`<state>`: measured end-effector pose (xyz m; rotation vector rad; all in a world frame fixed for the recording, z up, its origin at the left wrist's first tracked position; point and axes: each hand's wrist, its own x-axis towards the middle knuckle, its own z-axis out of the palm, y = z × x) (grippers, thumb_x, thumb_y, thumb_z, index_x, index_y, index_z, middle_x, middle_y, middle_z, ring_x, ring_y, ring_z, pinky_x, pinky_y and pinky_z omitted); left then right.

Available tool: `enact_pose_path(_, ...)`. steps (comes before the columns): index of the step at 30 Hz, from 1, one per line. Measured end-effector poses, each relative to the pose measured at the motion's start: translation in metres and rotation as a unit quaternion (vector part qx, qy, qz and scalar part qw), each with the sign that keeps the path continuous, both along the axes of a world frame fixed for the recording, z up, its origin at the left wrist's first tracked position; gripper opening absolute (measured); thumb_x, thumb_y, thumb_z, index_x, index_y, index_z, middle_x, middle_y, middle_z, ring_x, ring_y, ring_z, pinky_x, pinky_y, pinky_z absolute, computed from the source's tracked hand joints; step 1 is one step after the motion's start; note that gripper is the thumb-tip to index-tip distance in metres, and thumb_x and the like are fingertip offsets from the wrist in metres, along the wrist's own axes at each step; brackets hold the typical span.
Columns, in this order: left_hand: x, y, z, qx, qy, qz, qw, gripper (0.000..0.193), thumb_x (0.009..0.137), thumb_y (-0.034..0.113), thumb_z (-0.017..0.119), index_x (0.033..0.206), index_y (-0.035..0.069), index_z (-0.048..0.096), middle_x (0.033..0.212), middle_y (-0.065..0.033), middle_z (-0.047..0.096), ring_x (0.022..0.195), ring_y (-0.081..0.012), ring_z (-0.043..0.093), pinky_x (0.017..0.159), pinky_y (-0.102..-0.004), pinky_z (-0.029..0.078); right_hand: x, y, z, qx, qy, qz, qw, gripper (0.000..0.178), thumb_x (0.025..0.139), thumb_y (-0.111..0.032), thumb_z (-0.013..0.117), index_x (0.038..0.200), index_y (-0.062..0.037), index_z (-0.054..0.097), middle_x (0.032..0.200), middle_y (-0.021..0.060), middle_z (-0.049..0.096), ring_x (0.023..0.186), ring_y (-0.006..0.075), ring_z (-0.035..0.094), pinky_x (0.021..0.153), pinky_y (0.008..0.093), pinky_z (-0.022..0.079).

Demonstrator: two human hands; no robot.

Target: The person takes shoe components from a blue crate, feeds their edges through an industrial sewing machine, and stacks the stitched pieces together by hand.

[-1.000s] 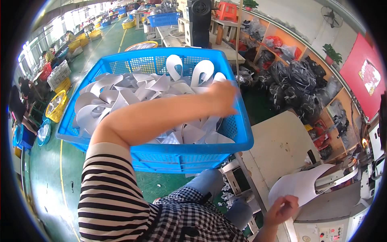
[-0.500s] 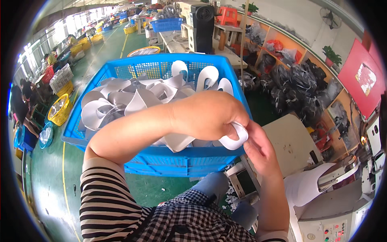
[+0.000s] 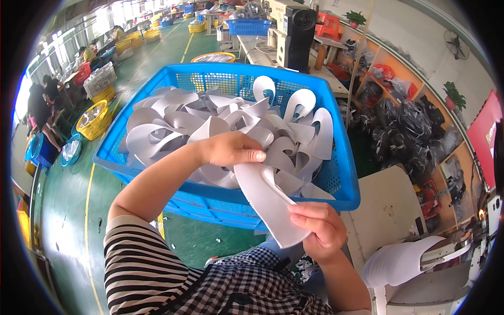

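Observation:
My left hand (image 3: 231, 150) pinches the upper end of a white, curved shoe-upper piece (image 3: 268, 205), thumb on top. At its lower right end, my right hand (image 3: 320, 227) grips the same piece between thumb and fingers. The piece slants between the two hands over the near rim of a large blue plastic basket (image 3: 220, 69). Inside the basket lies a loose heap of similar white pieces (image 3: 181, 121), many curled into loops.
A machine (image 3: 446, 283) stands at lower right with a white piece (image 3: 394, 262) draped on its arm. Beside the basket is a pale tabletop (image 3: 386, 205). Black bags (image 3: 404, 131) crowd the right-hand shelves. Yellow baskets (image 3: 93, 119) and people line the far left.
The shoe-upper piece was bent into a loop with my hands close together; now it is opened out between them. My left hand has moved left, and the view has shifted.

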<state>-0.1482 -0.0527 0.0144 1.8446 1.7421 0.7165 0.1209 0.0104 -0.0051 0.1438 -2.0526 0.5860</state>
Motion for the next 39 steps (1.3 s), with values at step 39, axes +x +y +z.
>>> enact_pose_path(39, 0.023, -0.007, -0.007, 0.145, 0.072, 0.038, 0.986, 0.028, 0.075, 0.025, 0.055, 0.058, 0.002, 0.053, 0.057, -0.0157, 0.054, 0.057, -0.0329, 0.055, 0.054, -0.0418, 0.042, -0.072, -0.045, 0.050, 0.254, -0.328, -0.224, 0.882, 0.035, 0.067, -0.019, 0.070, 0.097, -0.0053, 0.056, 0.096, 0.0077, 0.059, 0.093, 0.0248, 0.056, 0.086, 0.0393, 0.040)
